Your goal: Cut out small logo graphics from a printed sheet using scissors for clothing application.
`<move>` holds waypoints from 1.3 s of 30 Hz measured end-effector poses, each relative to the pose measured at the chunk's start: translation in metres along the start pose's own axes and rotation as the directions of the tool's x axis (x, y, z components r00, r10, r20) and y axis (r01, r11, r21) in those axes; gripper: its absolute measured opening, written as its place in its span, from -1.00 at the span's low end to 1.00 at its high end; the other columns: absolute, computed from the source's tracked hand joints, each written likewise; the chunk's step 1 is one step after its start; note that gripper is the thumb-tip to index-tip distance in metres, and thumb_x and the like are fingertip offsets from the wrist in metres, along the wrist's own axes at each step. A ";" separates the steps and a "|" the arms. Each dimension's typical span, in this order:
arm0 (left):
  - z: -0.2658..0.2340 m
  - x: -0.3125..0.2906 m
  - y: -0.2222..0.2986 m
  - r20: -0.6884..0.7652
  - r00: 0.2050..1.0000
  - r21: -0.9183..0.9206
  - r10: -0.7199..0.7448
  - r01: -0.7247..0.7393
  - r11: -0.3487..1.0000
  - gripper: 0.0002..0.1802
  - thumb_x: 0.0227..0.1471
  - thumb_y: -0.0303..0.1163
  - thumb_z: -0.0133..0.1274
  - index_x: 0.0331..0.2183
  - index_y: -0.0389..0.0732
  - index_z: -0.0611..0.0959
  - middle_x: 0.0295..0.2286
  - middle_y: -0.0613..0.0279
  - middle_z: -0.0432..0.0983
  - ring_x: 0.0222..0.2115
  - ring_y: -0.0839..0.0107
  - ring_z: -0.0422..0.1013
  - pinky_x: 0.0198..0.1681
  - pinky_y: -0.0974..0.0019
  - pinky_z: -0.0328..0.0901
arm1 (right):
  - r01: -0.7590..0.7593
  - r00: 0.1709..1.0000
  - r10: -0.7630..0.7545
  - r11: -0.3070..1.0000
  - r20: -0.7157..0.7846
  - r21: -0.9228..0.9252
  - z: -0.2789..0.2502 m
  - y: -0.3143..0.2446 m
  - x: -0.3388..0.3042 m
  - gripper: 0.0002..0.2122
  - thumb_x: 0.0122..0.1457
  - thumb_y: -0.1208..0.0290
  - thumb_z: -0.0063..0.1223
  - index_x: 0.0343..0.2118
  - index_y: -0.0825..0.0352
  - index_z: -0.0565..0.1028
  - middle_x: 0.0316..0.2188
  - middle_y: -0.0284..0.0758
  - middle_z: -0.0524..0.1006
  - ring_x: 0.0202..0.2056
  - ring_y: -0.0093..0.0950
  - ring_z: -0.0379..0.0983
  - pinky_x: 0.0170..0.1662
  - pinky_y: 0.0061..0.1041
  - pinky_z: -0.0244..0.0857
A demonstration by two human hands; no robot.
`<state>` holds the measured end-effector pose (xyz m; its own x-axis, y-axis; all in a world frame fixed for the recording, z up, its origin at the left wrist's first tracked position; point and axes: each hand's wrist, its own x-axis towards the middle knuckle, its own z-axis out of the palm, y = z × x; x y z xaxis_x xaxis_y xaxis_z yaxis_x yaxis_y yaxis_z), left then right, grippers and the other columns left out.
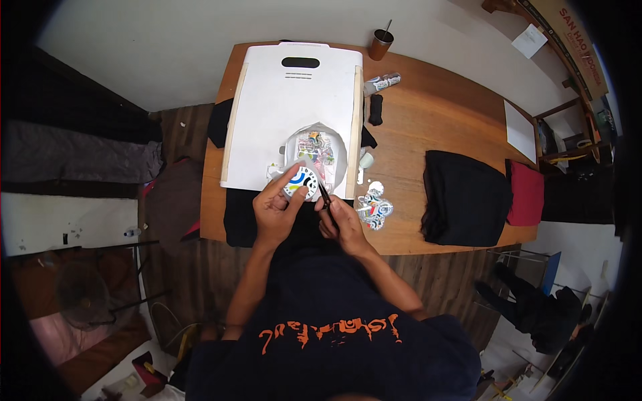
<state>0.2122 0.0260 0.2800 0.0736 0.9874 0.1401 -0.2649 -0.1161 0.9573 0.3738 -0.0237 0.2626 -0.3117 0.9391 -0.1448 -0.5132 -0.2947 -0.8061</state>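
Note:
My left hand (274, 208) pinches a round white sticker (293, 190) with blue, black and yellow-green shapes on it, tilted toward me. Close to the sticker's right edge, my right hand (346, 226) grips a slim black pointed tool (324, 194); whether it is scissors or tweezers is too small to tell. Just beyond both hands, a round whitish dish or opening (340, 155) holds several colourful sticker pieces (314, 143). It is on a white panel (267, 107) with an oval slot. More cut stickers (376, 212) lie on the table right of my right hand.
A wooden table (414, 140) carries a brown cup (381, 45) with a straw, a clear plastic packet (383, 83) and a small black roll (376, 109). Folded black cloth (463, 200) and red cloth (525, 194) lie at the right. A white sheet (520, 131) rests near the wall.

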 end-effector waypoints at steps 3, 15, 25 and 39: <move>0.003 -0.001 0.001 0.024 1.000 -0.005 -0.017 0.017 1.000 -0.49 0.09 -0.76 0.08 0.11 -0.47 0.46 0.05 -0.10 0.44 -0.06 0.41 0.46 -0.05 0.43 0.43 | 0.025 1.000 -0.026 1.000 -0.006 -0.015 -0.002 -0.003 0.002 -0.63 0.46 0.09 -0.35 -0.14 0.35 0.37 -0.72 -0.55 0.11 -0.69 -0.72 -0.05 -0.58 -0.68 -0.09; 0.004 -0.002 0.003 0.072 0.996 -0.030 -0.060 0.063 0.998 -0.49 0.10 -0.75 0.09 0.11 -0.46 0.46 0.02 -0.05 0.45 -0.07 0.43 0.45 -0.05 0.44 0.42 | 0.074 0.997 -0.074 0.995 -0.003 -0.072 -0.008 -0.003 0.003 -0.65 0.46 0.13 -0.34 -0.17 0.35 0.38 -0.72 -0.55 0.11 -0.70 -0.72 -0.06 -0.58 -0.67 -0.09; 0.004 0.000 0.003 0.091 0.992 -0.053 -0.083 0.088 0.995 -0.49 0.11 -0.74 0.08 0.12 -0.46 0.46 0.00 -0.04 0.46 -0.10 0.41 0.47 -0.08 0.42 0.47 | 0.057 0.996 -0.064 0.993 -0.063 -0.107 -0.012 0.003 0.001 -0.63 0.46 0.12 -0.35 -0.26 0.33 0.40 -0.74 -0.52 0.15 -0.70 -0.69 0.00 -0.57 -0.65 -0.04; 0.005 0.000 0.001 0.087 0.992 -0.053 -0.093 0.098 0.994 -0.49 0.11 -0.73 0.09 0.11 -0.45 0.46 0.00 -0.04 0.47 -0.12 0.43 0.48 -0.13 0.43 0.50 | 0.062 0.997 -0.066 0.995 -0.043 -0.080 -0.011 0.001 0.000 -0.66 0.46 0.12 -0.32 -0.27 0.31 0.36 -0.73 -0.54 0.13 -0.70 -0.70 -0.02 -0.57 -0.64 -0.05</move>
<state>0.2171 0.0255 0.2820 0.1811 0.9809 0.0717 -0.3073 -0.0128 0.9515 0.3819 -0.0220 0.2556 -0.2428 0.9631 -0.1158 -0.4662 -0.2205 -0.8568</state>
